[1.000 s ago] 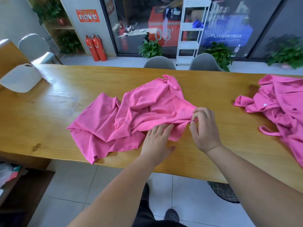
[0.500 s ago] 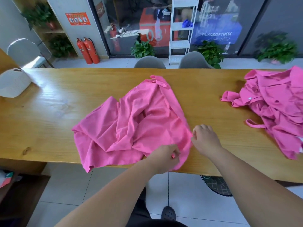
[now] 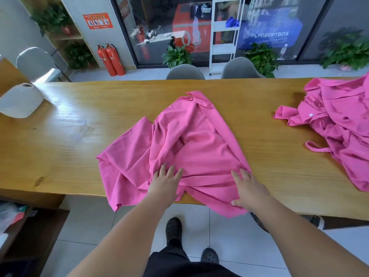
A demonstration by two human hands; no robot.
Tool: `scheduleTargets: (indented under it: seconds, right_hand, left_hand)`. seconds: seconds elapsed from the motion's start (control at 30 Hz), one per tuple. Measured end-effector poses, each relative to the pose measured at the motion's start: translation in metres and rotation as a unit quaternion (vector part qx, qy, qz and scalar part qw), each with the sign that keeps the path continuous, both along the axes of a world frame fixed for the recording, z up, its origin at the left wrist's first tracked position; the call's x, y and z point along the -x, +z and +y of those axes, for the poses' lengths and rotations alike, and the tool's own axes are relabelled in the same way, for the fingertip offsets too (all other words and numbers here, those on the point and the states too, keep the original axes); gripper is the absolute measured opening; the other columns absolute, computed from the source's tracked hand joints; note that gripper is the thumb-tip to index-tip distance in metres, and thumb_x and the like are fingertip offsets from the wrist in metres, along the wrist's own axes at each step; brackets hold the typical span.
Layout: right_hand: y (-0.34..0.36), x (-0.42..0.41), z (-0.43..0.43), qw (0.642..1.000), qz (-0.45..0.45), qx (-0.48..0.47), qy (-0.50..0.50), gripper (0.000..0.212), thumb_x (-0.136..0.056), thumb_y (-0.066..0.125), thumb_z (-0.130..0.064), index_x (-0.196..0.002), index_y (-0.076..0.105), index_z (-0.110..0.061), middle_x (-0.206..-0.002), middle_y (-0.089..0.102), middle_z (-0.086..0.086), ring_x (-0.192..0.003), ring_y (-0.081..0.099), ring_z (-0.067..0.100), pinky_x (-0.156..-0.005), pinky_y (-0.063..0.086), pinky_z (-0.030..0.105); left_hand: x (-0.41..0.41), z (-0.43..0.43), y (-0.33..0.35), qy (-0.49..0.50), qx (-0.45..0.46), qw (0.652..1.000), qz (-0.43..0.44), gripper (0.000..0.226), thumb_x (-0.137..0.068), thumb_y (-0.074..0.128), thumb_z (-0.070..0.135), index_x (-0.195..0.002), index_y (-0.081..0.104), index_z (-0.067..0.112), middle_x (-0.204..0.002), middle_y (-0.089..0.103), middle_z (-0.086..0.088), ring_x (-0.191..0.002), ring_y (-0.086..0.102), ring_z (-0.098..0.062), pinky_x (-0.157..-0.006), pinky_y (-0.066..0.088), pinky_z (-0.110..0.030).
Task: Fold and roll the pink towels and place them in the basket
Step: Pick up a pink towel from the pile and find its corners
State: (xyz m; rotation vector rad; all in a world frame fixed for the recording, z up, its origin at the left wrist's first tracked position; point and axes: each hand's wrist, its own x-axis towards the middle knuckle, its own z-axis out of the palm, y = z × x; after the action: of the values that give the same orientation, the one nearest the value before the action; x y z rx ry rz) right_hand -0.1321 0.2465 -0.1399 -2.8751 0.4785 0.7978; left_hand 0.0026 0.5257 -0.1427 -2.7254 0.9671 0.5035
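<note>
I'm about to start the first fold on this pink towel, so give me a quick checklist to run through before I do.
1. left hand and right hand flat on the pink towel: ok.
2. Towel smoothed out: not ok, creased and bunched on its left.
3. Towel fully on the table: not ok, near corners overhang the edge.
4. basket on the table, far left: ok; contents cannot tell.
5. pile of pink towels lies apart: ok.

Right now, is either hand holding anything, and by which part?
Nothing is gripped. The left hand and right hand lie flat, pressing the near edge of the pink towel.
</note>
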Motion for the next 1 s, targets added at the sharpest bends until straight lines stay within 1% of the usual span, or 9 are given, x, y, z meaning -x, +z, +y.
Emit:
scheduleTargets:
  seconds: [0.1, 0.2, 0.27, 0.33, 0.43, 0.53, 0.7, 0.87, 1.0]
  right_hand:
    - [0.012, -0.011, -0.01, 0.998, 0.042, 0.044, -0.008, 0.12, -0.079, 0.087, -0.045, -0.166, 0.009, -0.019, -0.159, 0.029, 0.015, -0.145, 0.043, 0.034, -0.11, 0.046, 0.045]
    - [0.025, -0.031, -0.01, 0.996, 0.073, 0.046, -0.024, 0.086, -0.091, 0.069, -0.029, -0.162, 0.022, -0.018, -0.154, 0.037, 0.012, -0.136, 0.054, 0.032, -0.103, 0.049, 0.044]
    - [0.029, -0.047, -0.005, 0.998, 0.029, 0.055, -0.019, 0.059, -0.095, 0.06, -0.026, -0.15, 0.041, -0.017, -0.144, 0.047, 0.009, -0.131, 0.056, 0.03, -0.102, 0.05, 0.043]
    - [0.027, -0.066, -0.001, 0.998, -0.04, 0.053, -0.005, 0.049, -0.097, 0.057, -0.025, -0.144, 0.047, -0.017, -0.143, 0.048, 0.007, -0.132, 0.051, 0.031, -0.103, 0.051, 0.045]
    - [0.023, -0.096, 0.006, 0.998, -0.063, 0.004, 0.03, 0.062, -0.102, 0.056, -0.036, -0.158, 0.035, -0.019, -0.167, 0.025, 0.01, -0.152, 0.027, 0.036, -0.116, 0.04, 0.052]
    - [0.018, -0.129, 0.006, 0.996, -0.074, -0.007, 0.044, 0.069, -0.106, 0.051, -0.046, -0.165, 0.024, -0.022, -0.175, 0.006, 0.009, -0.16, 0.009, 0.036, -0.125, 0.028, 0.054]
    - [0.013, -0.193, -0.003, 0.996, -0.084, -0.017, 0.029, 0.071, -0.107, 0.046, -0.051, -0.166, 0.019, -0.025, -0.176, -0.005, 0.008, -0.161, 0.002, 0.035, -0.127, 0.022, 0.055]
    - [0.0, -0.256, -0.023, 0.998, -0.059, -0.012, 0.018, 0.071, -0.108, 0.04, -0.054, -0.168, 0.012, -0.029, -0.176, -0.01, 0.006, -0.161, -0.004, 0.036, -0.128, 0.013, 0.054]
    - [-0.021, -0.288, -0.038, 0.999, -0.043, 0.006, 0.015, 0.07, -0.109, 0.039, -0.05, -0.167, 0.015, -0.019, -0.176, 0.001, 0.004, -0.159, 0.008, 0.033, -0.127, 0.019, 0.05]
  left_hand:
    - [-0.014, 0.013, 0.006, 0.007, -0.008, 1.0, 0.017, 0.108, -0.089, 0.07, 0.06, -0.168, 0.004, 0.028, -0.169, 0.021, -0.008, -0.156, 0.017, -0.041, -0.127, 0.025, -0.054]
    - [-0.023, 0.011, 0.013, 0.015, 0.05, 0.999, -0.015, 0.098, -0.089, 0.045, 0.081, -0.167, 0.014, 0.028, -0.164, 0.03, -0.008, -0.151, 0.03, -0.037, -0.124, 0.032, -0.052]
    - [-0.029, 0.003, 0.016, 0.018, 0.085, 0.994, -0.06, 0.093, -0.093, 0.03, 0.082, -0.166, 0.022, 0.026, -0.163, 0.034, -0.009, -0.151, 0.031, -0.035, -0.124, 0.031, -0.05]
    - [-0.038, -0.006, 0.017, 0.023, 0.102, 0.992, -0.072, 0.086, -0.099, 0.03, 0.076, -0.166, 0.022, 0.023, -0.167, 0.029, -0.013, -0.157, 0.021, -0.035, -0.129, 0.022, -0.049]
    - [-0.061, -0.019, 0.014, 0.023, 0.114, 0.992, -0.057, 0.08, -0.102, 0.032, 0.069, -0.167, 0.019, 0.024, -0.173, 0.014, -0.015, -0.162, 0.006, -0.035, -0.131, 0.012, -0.05]
    - [-0.089, -0.035, 0.01, 0.028, 0.121, 0.992, -0.037, 0.081, -0.1, 0.028, 0.068, -0.167, 0.016, 0.024, -0.175, 0.007, -0.014, -0.163, 0.001, -0.035, -0.131, 0.011, -0.05]
    - [-0.145, -0.059, 0.002, 0.052, 0.144, 0.988, -0.008, 0.079, -0.104, 0.036, 0.066, -0.168, 0.013, 0.026, -0.176, 0.003, -0.014, -0.163, -0.002, -0.035, -0.131, 0.012, -0.05]
    - [-0.201, -0.086, -0.009, 0.062, 0.139, 0.988, 0.031, 0.078, -0.105, 0.033, 0.066, -0.169, 0.005, 0.029, -0.177, -0.006, -0.009, -0.162, -0.01, -0.037, -0.131, 0.005, -0.053]
    - [-0.241, -0.099, -0.026, 0.076, 0.13, 0.987, 0.05, 0.078, -0.105, 0.034, 0.065, -0.169, 0.002, 0.033, -0.177, -0.009, -0.008, -0.161, -0.01, -0.041, -0.129, 0.003, -0.06]
